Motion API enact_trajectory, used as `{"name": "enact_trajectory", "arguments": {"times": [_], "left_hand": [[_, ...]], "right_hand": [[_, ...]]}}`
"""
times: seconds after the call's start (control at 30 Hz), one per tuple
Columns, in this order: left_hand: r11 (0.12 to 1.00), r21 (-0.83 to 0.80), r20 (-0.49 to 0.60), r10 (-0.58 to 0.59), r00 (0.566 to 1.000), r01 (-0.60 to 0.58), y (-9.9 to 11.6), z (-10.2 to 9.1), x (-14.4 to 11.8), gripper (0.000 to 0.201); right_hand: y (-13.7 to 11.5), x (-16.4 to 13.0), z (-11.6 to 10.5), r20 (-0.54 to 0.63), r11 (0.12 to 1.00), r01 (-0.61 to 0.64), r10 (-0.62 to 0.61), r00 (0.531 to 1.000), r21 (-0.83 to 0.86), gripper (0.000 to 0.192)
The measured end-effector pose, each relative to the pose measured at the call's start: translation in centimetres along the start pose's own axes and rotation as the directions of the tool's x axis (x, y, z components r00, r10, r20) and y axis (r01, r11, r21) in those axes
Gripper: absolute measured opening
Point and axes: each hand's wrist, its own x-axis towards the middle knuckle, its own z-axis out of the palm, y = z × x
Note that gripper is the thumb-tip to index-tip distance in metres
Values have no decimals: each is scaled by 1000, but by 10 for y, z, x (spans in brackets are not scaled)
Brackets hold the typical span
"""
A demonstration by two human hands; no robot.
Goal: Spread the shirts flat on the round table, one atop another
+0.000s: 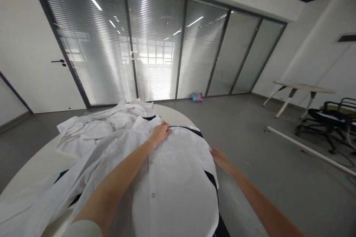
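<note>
A white button-up shirt (178,177) lies spread over the near part of a round table (172,112), its button strip running toward me. My left hand (160,132) is on the shirt near its collar, with the fingers closed on the fabric there. At the table's right side, my right hand (221,159) pinches the outer edge of the shirt; its fingertips are partly hidden. Dark cloth (210,177) shows beneath the shirt along the right edge. To the left, more white garments (102,127) lie in a crumpled heap.
Beyond the table is a grey floor (230,118), with a small blue and red basket (197,97) tipped over by the glass partition (155,44). A white pole (308,148) lies at the right, near a black office chair (330,118) and a wooden-topped table (306,87).
</note>
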Motion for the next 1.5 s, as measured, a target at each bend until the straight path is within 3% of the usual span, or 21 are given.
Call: {"name": "enact_trajectory", "arguments": {"times": [0.13, 0.27, 0.33, 0.4, 0.5, 0.6, 0.67, 0.73, 0.8, 0.9, 1.0, 1.07, 1.2, 1.37, 1.5], "left_hand": [[999, 2, -92, -50, 994, 50, -3, 4, -3, 21], [995, -13, -176, -104, 979, 103, 1, 9, 4, 26], [995, -49, -169, -92, 981, 85, 2, 12, 8, 25], [995, -87, -151, -58, 987, 45, 0, 10, 6, 31], [991, -105, -133, 66, 989, -81, -12, -12, -11, 34], [983, -71, -101, 161, 982, -169, -36, -60, -56, 23], [989, 13, -84, 151, 985, -150, -55, -99, -101, 23], [993, 107, -96, 49, 994, -38, -72, -134, -157, 31], [975, 194, -139, -81, 987, 107, -84, -157, -219, 39], [923, 248, -184, -254, 950, 295, -93, -162, -312, 42], [894, 210, -195, -359, 913, 396, -98, -143, -385, 46], [876, 192, -256, -390, 884, 442, -102, -129, -417, 49], [833, 200, -375, -421, 826, 516, -107, -121, -437, 42], [787, 254, -422, -433, 797, 562, -113, -135, -434, 40], [719, -51, -305, -672, 675, 693, -124, -166, -433, 43]], "right_hand": [[-3, 21, -28, -171, 997, 44, -55, 984, -70, 30], [-24, 47, -47, -313, 940, 112, -217, 925, -321, 35], [-31, 56, -41, -251, 896, 25, -151, 956, -444, 32], [-34, 61, -27, -151, 855, -79, 0, 988, -513, 29], [-39, 63, -6, -91, 837, -125, 91, 992, -533, 39], [-65, 62, 6, -137, 870, -53, -16, 990, -491, 47], [-96, 57, 16, -134, 900, 115, -187, 973, -421, 40], [-135, 45, 33, -39, 880, 361, -391, 920, -311, 30], [-173, 26, 57, 142, 814, 555, -537, 831, -169, 25], [-220, -5, 102, 415, 713, 701, -639, 647, 4, 24], [-250, -30, 148, 593, 613, 786, -662, 458, 76, 33], [-262, -41, 175, 646, 577, 814, -648, 404, 71, 41], [-273, -55, 217, 660, 573, 819, -602, 450, -35, 55], [-266, -68, 241, 646, 528, 836, -589, 486, -148, 63], [-259, -73, 243, 622, 488, 853, -613, 487, -186, 63]]}}
